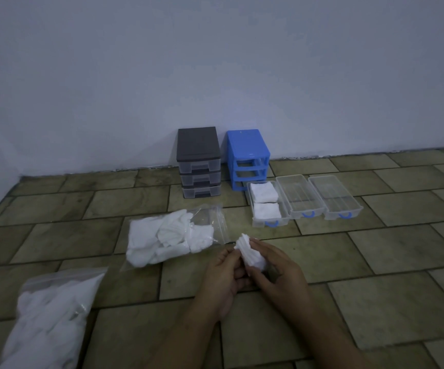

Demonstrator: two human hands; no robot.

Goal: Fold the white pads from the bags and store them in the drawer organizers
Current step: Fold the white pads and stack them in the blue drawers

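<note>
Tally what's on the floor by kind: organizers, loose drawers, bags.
Drawer organizers: 2 (grey, blue)
Loose clear drawers: 3 (one with pads, two empty)
Bags of pads: 2 (near, far)
Total: 7

Dim, bluish, even light with faint shadows; soft, grainy detail, and wide-angle bending toward the edges

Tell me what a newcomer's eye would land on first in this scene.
First, the white pad held low in the middle between the left hand and the right hand. Next, the blue organizer against the wall beside a grey organizer, its three clear drawers out on the floor; the left drawer holds two folded pads. Two clear bags stuffed with pads lie left: one bag mid-floor, another bag nearer.
</note>
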